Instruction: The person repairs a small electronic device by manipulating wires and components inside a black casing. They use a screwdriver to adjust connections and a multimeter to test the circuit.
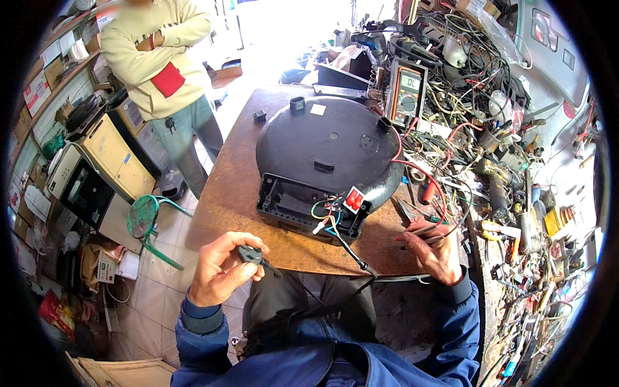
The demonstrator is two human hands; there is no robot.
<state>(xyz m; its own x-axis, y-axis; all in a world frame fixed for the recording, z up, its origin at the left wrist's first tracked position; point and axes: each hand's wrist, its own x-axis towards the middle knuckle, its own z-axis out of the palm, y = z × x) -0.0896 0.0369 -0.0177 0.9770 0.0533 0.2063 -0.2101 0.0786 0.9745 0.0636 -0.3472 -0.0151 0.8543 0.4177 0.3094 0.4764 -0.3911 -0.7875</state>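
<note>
My left hand grips a black power plug, whose cord hangs below the table's front edge. My right hand holds thin test probes on red and black leads, near the table's right front. Between and beyond my hands, a round black appliance lies with its underside up. Its open compartment has a red rocker switch with coloured wires and the attached cord. A multimeter with a lit face stands behind it, at the right.
The wooden table borders a bench heaped with cables and tools on the right. Pliers lie beside the appliance. A person with crossed arms stands back left, near a green stool and stacked appliances.
</note>
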